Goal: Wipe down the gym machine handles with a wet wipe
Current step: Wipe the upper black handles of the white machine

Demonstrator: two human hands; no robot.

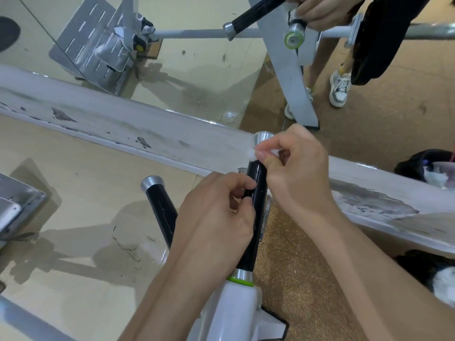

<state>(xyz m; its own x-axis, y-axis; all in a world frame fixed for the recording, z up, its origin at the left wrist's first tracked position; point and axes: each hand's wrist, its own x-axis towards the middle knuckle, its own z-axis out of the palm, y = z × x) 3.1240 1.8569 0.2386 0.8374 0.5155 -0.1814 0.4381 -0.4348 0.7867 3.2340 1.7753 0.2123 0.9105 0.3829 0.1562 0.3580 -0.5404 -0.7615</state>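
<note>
I can barely make out the wet wipe [250, 153], mostly hidden under my right hand [298, 175] pinching it at centre frame; my left hand [214, 215] curls round the black handle [257, 183].

The handle [258, 205] is black with a silver cap [263, 138] and lime-green ring [240, 281]; the wipe [250, 153] is white, the floor mat [307, 267] speckled brown.

left hand [216, 217] holding black handle [249, 252], right hand [295, 173] pinching white wipe [251, 153] at its top
</note>
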